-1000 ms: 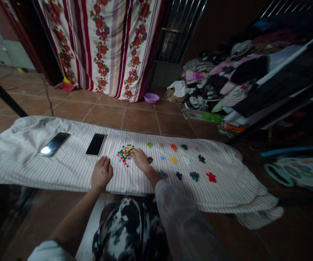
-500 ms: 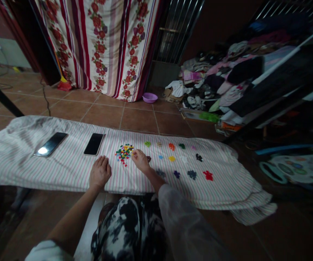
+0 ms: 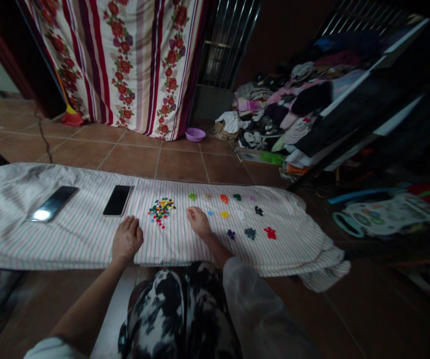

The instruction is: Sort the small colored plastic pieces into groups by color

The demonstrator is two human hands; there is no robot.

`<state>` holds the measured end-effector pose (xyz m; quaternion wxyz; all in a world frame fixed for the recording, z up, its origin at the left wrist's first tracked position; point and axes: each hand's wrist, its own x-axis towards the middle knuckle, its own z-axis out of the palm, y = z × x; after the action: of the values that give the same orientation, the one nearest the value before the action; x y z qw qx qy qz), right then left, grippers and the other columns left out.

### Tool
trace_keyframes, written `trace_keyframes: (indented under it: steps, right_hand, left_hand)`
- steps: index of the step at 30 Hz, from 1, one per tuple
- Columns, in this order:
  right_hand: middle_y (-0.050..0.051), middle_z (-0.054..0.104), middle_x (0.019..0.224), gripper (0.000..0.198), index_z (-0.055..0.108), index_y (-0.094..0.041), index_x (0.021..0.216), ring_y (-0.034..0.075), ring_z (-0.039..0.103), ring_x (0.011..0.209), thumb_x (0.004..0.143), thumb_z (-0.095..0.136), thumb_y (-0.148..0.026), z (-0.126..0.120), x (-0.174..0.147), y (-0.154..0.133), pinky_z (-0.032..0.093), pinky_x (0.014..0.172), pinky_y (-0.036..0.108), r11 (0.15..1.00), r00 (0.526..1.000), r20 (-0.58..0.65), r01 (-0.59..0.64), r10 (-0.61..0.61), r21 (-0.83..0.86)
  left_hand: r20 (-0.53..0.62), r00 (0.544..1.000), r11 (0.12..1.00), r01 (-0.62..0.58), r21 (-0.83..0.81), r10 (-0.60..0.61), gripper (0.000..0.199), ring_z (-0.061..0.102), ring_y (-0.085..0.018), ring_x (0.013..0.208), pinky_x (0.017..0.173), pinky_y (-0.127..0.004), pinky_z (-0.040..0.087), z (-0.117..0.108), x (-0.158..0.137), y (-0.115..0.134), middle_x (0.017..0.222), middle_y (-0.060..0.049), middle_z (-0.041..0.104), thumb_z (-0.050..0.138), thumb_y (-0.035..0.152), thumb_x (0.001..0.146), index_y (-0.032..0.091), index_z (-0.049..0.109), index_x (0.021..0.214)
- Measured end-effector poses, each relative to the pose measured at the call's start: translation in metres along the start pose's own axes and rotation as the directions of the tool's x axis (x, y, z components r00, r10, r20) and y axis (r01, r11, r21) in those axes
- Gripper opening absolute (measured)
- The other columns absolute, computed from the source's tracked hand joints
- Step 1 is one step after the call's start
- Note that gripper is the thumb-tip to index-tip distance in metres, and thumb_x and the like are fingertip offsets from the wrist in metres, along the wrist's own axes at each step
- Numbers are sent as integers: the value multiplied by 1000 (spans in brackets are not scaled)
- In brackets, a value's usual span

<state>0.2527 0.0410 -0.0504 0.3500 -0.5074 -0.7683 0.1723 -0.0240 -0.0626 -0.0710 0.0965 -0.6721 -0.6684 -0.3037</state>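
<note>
Resting our left hand, its grip released, on the striped cloth, we are holding our right hand in a pinch, though we cannot tell whether that grip is grasping anything. The mixed pieces are lying at its nine o'clock; a yellow cluster is sitting near three, a lime cluster near twelve.

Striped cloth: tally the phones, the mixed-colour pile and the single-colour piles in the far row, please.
Phones: 2
Mixed-colour pile: 1
Light green pile: 1
Beige pile: 1
Orange pile: 1
Dark green pile: 1
Pink pile: 1
Total: 8
</note>
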Motion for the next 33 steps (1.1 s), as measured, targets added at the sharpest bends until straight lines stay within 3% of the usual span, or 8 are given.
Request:
trace_keyframes:
  steps: [5, 11, 19, 27, 33]
  right_hand:
    - [7, 65, 90, 22, 67, -20, 92, 18, 62, 83, 90, 46, -26, -24, -7, 17, 50, 80, 29, 998, 991, -119, -60, 58, -16]
    - [9, 67, 86, 25, 69, -17, 90, 20, 61, 81, 84, 47, -25, -62, -15, 47, 49, 80, 31, 968, 939, -281, -232, 197, -99]
    - [9, 70, 92, 24, 65, -15, 97, 19, 63, 85, 80, 48, -20, -103, -30, 75, 45, 78, 27, 841, 865, -292, -480, 408, -249]
    - [6, 69, 86, 19, 62, -18, 89, 18, 64, 81, 76, 48, -14, -107, -26, 74, 46, 75, 26, 832, 865, -209, -499, 457, -243]
    - [7, 67, 83, 22, 63, -18, 84, 20, 61, 83, 71, 47, -14, -103, -27, 70, 48, 78, 29, 861, 865, -300, -469, 402, -199]
  left_hand:
    - [-27, 1000, 1000, -13, 10, 13, 33, 53, -30, 125, 108, -47, 44, 1, 0, -1, 119, -18, 65, 41, 22, 88, 10, 63, 110]
    - [-39, 998, 998, -48, 39, 49, 33, 56, -30, 121, 106, -46, 45, 3, 1, -3, 117, -20, 65, 42, 22, 89, 7, 64, 108]
    - [-27, 999, 999, -34, 29, 35, 32, 55, -31, 122, 106, -48, 45, 4, -1, -4, 118, -20, 65, 42, 22, 88, 9, 63, 109]
    - [-30, 999, 997, -44, 56, 46, 32, 55, -30, 124, 107, -47, 45, 3, -1, -4, 119, -20, 65, 42, 22, 89, 8, 63, 109]
    - [-43, 998, 996, -51, 70, 54, 32, 56, -30, 122, 106, -46, 46, 1, 0, -2, 119, -19, 66, 42, 21, 90, 8, 64, 109]
